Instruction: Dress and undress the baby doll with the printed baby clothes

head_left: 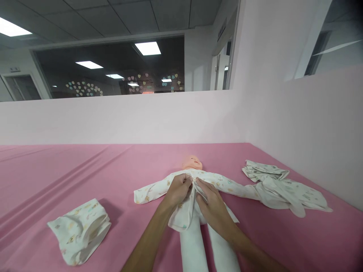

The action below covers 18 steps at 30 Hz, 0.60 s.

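A baby doll (193, 163) lies on its back, head away from me, in a white printed baby shirt (159, 189) with both sleeves spread. White legs (194, 245) stretch toward me below the shirt's hem. My left hand (178, 190) is closed in a pinch on the shirt's front edge, high on the chest. Right beside it, my right hand (211, 204) grips the other front edge near the same spot, fingers bent over the cloth. Below the hands the front panels hang apart. Whatever fastening lies between the fingertips is too small to make out.
A folded printed garment (82, 230) lies at the left on the pink surface (119, 166). At the right, more crumpled baby clothes (283, 189) touch the end of the doll's sleeve. A white wall (141, 121) with a window (113, 68) borders the far side.
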{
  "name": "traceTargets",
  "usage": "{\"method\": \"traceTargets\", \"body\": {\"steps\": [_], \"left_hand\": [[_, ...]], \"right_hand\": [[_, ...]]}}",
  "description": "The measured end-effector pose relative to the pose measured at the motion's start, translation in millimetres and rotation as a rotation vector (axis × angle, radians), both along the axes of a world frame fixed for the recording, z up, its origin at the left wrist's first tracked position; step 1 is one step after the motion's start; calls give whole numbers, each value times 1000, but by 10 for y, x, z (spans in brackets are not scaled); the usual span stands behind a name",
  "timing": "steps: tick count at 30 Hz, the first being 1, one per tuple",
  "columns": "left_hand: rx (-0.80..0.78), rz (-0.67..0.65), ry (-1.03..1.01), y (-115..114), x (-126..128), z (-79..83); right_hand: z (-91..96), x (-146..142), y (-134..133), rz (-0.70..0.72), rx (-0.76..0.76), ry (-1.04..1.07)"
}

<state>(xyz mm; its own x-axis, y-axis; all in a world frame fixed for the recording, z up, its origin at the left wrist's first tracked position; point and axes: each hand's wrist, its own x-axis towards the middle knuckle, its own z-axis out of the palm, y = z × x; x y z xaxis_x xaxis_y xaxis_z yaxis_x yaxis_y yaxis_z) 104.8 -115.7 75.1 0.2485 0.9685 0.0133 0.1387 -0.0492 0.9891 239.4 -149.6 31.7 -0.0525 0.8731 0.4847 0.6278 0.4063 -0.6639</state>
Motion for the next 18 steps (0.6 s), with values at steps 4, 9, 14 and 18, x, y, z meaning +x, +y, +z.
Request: {"method": "traceTargets", "body": {"steps": [4,9,14,18], "left_hand": [[-16,8,-19,32,7,-13],[128,72,121,-2,29,-2],[313,165,475,-350,-6,0],[342,211,789,-650,-37,-51]], "right_hand": [[2,-3,7,28,43,-52],[37,18,-31,41,25,-69],[-51,176,-169,-45,18,-112],[-196,339,-262,-99,111,-159]]}}
